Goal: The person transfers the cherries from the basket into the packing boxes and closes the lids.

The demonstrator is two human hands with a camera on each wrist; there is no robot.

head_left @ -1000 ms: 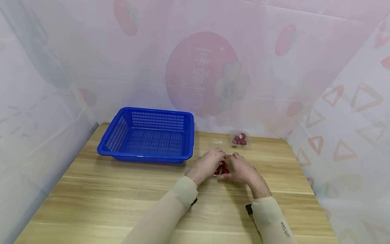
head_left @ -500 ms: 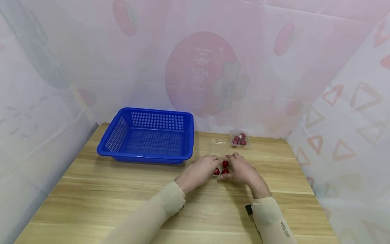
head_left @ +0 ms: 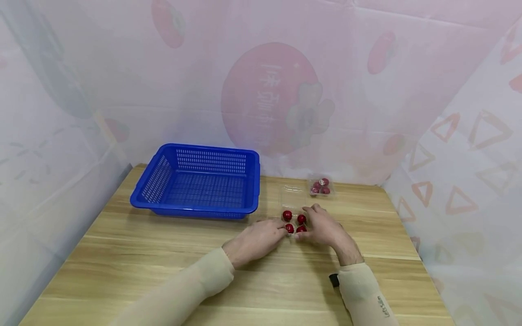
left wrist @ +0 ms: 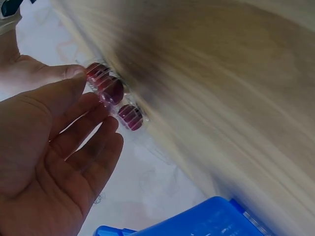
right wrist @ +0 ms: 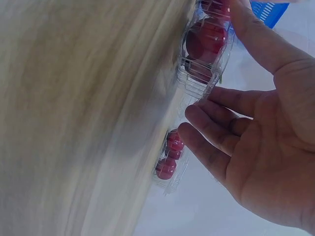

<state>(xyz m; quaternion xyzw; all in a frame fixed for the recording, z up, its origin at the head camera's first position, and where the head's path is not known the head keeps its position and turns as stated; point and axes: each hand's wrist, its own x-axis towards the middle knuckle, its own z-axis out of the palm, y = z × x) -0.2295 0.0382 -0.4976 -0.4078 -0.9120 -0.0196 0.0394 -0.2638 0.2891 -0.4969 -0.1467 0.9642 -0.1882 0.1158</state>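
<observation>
A clear plastic clamshell box (right wrist: 197, 83) stands on the table with its lid (head_left: 292, 195) folded open to the back. Several round, glossy red fruits (head_left: 287, 215) sit in it; their exact kind cannot be told. My left hand (head_left: 258, 238) is at the front left corner, thumb touching the box beside a red fruit (left wrist: 130, 117), fingers loosely extended in the left wrist view. My right hand (head_left: 324, 230) rests along the right side, thumb near the front and fingertips at the back corner. In the right wrist view its fingers are only slightly bent.
A blue perforated plastic basket (head_left: 195, 210) stands at the back left of the wooden table (head_left: 134, 267). A second clear box (head_left: 321, 185) of red fruits is behind and right of the first. A printed cloth (head_left: 359, 113) hangs behind the table.
My left hand has drawn back from over the box toward its front left corner, uncovering the fruit at the back left. The right hand has stayed in place.
</observation>
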